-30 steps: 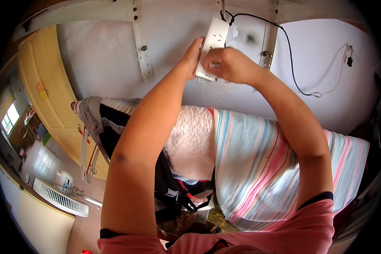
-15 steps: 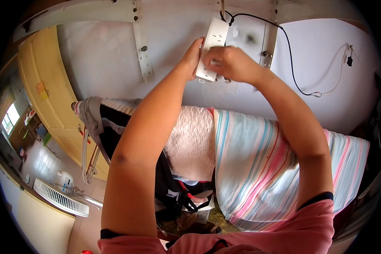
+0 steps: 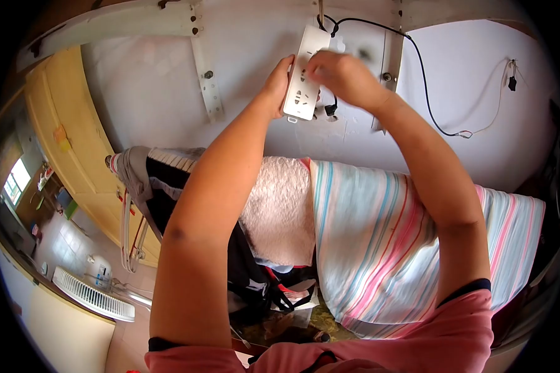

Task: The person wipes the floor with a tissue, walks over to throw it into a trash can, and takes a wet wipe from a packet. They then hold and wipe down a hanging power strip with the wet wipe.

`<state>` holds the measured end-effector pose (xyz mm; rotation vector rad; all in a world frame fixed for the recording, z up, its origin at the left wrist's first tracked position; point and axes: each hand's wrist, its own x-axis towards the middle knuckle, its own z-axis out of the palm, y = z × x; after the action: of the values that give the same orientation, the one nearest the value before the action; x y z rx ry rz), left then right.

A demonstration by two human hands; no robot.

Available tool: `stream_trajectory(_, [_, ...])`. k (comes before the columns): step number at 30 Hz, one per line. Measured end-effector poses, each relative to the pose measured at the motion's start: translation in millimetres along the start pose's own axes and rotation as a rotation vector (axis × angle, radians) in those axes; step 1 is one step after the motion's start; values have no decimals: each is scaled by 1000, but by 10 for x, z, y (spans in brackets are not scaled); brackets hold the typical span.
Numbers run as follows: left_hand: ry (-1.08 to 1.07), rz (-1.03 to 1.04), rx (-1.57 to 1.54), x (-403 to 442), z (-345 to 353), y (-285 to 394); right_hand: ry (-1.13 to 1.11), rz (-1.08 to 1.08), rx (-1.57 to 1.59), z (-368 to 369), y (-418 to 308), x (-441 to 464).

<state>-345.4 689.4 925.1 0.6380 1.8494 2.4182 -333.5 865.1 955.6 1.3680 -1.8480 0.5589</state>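
A white power strip (image 3: 300, 99) hangs tilted against the wall near the top middle, its sockets facing me. My left hand (image 3: 279, 87) holds its left edge, with the thumb along the side and the other fingers behind it. Over the strip's upper right part is my right hand (image 3: 342, 76), its fingers curled and blurred; whether they hold anything cannot be made out. A black cable (image 3: 379, 25) runs from the strip's top to the right. Just below my right hand, a black plug (image 3: 331, 110) hangs beside the strip.
Below lie a striped cloth (image 3: 361, 236), a fluffy pale cloth (image 3: 280, 211) and dark clothing. At the left are a yellow door (image 3: 74, 149) and a white fan (image 3: 93, 295). Metal brackets (image 3: 209, 74) are fixed to the wall, and a small black plug (image 3: 512, 83) hangs at the right.
My right hand has moved up along the strip, uncovering its lower sockets. The black plug beside the strip now shows. The view has shifted slightly.
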Motion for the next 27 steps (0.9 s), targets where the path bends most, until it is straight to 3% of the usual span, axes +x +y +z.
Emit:
stream_trajectory(1, [-84,16,-24,19,9,17,173,73,88,-56,88,17])
stream_trajectory(3, [-60,63,4,8,34,13,339,409,237,-159,242,20])
stream_trajectory(8, [-27,40,62,-28,71,20,313,646,322,-243,336,-47])
stream_trajectory(13, [37,53,71,-36,111,20,288,663,371,-136,322,-27])
stream_trajectory(15, [7,10,68,-29,78,25,247,566,283,-59,305,-19])
stream_trajectory(20, [0,7,71,4,28,10,206,450,506,30,182,0])
stream_trajectory(24, [18,22,64,-23,58,6,193,513,497,-64,59,21])
stream_trajectory(27, [-36,-5,50,-17,50,24,372,458,456,-31,124,41])
